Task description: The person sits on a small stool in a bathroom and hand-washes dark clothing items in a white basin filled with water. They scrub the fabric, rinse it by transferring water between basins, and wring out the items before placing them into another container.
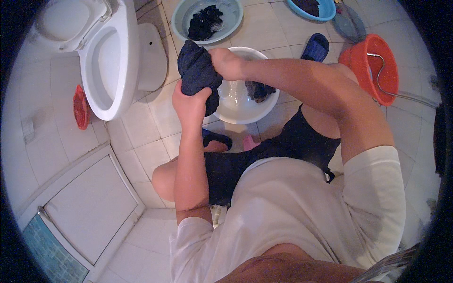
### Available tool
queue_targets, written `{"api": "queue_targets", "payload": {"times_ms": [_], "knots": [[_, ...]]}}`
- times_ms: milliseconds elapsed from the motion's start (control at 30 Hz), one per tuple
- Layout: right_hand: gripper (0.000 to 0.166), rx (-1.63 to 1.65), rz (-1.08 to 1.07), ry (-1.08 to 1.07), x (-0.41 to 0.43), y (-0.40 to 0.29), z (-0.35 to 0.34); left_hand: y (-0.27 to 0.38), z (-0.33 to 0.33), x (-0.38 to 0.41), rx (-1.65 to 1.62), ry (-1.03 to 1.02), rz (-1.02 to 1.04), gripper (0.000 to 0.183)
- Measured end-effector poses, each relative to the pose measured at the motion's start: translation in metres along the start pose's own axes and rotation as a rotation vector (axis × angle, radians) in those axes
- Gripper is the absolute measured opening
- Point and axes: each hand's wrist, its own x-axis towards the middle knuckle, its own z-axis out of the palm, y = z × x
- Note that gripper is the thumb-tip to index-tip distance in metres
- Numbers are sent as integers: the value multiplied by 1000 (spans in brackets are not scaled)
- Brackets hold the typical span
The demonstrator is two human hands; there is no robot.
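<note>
A bunched dark cloth (198,70) is held up between my two hands, over the left rim of a white basin (244,118). My left hand (193,100) grips its lower part, thumb across the front. On the cloth's upper right side, my right hand (226,63) is closed on it, its fingers partly hidden. Water and another dark wet cloth (260,91) lie in the white basin, partly behind my right forearm. Beyond it, a pale blue basin (237,26) holds water and a black cloth (205,23).
A white toilet (106,70) stands at the left, near a small red plastic basket (81,108). At the right are a blue slipper (315,47), an orange-red bucket (389,70) with a metal hose (380,76), and a blue basin (316,17) holding dark cloth. A white door (92,208) is at lower left.
</note>
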Motion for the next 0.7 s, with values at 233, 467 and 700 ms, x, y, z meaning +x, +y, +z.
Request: {"api": "queue_targets", "payload": {"times_ms": [233,467,700], "knots": [[17,-243,-99,-67,14,27,1,-2,5,1,-171,-65,-35,47],[56,645,196,-414,10,8,-41,-5,-1,0,-781,-303,-291,54],[96,1046,128,-342,-17,-38,-69,-32,24,19,-908,-253,-417,56]]}}
